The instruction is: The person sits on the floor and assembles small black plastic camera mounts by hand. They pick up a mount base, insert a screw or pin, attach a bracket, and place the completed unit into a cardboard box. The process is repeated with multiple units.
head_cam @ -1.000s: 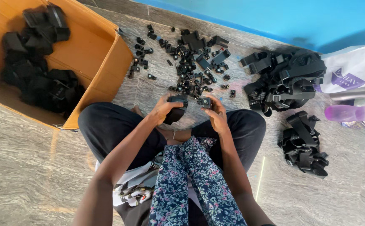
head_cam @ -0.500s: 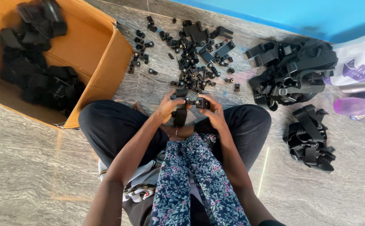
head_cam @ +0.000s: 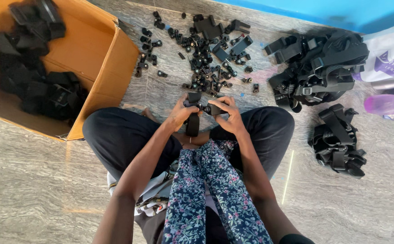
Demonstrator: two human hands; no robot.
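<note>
We see the black strap piece point(head_cam: 193, 118) at the centre of the frame, long axis running top to bottom, our left hand point(head_cam: 179, 115) closed around it, our right hand point(head_cam: 230, 118) pinching a small black clip point(head_cam: 214, 109) beside it.

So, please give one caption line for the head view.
Seated person's left hand and right hand hold a black plastic part above scattered black pieces.

Bright, even daylight, soft shadows only, mild sheen on the polished stone floor point(head_cam: 34, 190), sharp focus mid-frame, slight wide-angle stretch at edges, black parts in the cardboard box point(head_cam: 97, 58) lose detail.
</note>
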